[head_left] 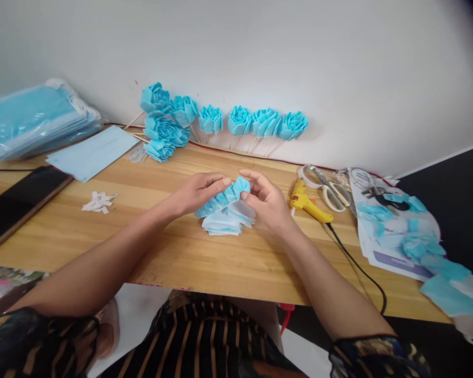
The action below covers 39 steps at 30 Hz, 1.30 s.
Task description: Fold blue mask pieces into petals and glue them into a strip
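Folded blue petal pieces (220, 198) lie in a row between my two hands at the middle of the table. My left hand (201, 191) rests along their upper left side, its fingers closed over them. With thumb and forefinger, my right hand (263, 197) holds the right end, where one pointed blue petal (242, 185) stands up. Just below lies a small stack of pale blue fabric pieces (222, 223), partly covered by the petals.
Finished blue flowers on sticks (240, 121) lean along the wall. A yellow glue gun (309, 203), scissors (331, 191) and tape (311, 176) lie right. Left are a phone (21, 202), white scraps (98, 202), a blue sheet (92, 152) and bagged masks (35, 118).
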{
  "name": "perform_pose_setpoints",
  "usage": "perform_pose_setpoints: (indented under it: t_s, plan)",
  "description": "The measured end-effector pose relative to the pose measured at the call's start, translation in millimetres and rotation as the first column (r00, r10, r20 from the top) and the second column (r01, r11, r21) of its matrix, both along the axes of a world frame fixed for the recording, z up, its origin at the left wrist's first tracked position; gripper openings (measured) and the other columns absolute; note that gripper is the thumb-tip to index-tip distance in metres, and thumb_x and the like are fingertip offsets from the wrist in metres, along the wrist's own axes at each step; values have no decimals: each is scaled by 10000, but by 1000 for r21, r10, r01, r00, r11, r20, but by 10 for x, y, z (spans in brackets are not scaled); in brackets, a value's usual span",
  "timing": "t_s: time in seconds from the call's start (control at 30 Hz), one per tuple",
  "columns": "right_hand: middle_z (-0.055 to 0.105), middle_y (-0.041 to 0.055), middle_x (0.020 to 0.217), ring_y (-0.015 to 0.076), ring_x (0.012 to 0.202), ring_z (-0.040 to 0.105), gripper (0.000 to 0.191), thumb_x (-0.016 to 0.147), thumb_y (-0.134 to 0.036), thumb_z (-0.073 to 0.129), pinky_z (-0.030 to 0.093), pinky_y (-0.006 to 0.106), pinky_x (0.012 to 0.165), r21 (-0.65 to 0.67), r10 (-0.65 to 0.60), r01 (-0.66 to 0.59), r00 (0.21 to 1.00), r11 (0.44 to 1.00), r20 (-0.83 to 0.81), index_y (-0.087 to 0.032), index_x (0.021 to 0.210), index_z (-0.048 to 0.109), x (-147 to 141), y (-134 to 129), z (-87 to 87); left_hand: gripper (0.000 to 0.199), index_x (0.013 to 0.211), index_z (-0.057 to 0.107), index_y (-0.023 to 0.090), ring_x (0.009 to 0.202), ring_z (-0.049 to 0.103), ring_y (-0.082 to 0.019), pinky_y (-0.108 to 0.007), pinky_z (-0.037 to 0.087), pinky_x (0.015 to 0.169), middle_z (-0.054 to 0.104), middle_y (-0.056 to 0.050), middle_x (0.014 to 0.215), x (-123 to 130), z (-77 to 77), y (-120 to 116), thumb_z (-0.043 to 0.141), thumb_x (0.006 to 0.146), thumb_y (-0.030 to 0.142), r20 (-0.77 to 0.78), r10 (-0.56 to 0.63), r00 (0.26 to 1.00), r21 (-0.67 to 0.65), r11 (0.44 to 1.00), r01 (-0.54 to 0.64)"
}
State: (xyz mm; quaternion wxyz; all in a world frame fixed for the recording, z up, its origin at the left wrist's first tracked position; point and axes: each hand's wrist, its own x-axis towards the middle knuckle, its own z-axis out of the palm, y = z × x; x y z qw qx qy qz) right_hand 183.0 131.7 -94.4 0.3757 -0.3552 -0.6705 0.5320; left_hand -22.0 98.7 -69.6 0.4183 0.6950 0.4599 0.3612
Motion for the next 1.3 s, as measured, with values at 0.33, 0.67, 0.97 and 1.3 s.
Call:
perform_pose_setpoints:
  t_s: [0.33,0.67,0.97,1.3]
  plan:
    - [542,-32,798,138,746,554,489,803,-280,653,464,291,700,140,-29,19,998,990,64,-252,1283,565,-36,-74,20,296,868,654,149,683,521,-128,-253,404,628,623,-16,780,42,-120,33,623,825,441,73,40,997,-18,999,-39]
    - [695,40,992,200,933,672,549,832,-511,691,538,347,827,-19,62,-63,997,998,-38,-267,1308,570,17,-17,26,232,798,606,162,636,511,-119,-229,392,566,602,-6,710,46,-147,40,628,812,393,143,118,983,-16,993,-117]
    - [691,28,946,183,889,657,551,806,-361,714,549,345,823,-7,97,-97,995,995,-4,-258,1323,556,-48,-50,-55,225,787,629,160,613,477,-115,-224,350,531,570,3,678,55,-119,30,618,803,384,45,110,993,-6,994,-109]
    - [666,25,941,178,880,643,533,814,-403,715,521,336,827,42,52,-52,999,998,15,-246,1306,583,27,14,18,254,787,637,150,612,480,-110,-227,356,550,580,4,680,31,-150,47,632,812,403,70,142,987,11,990,-143]
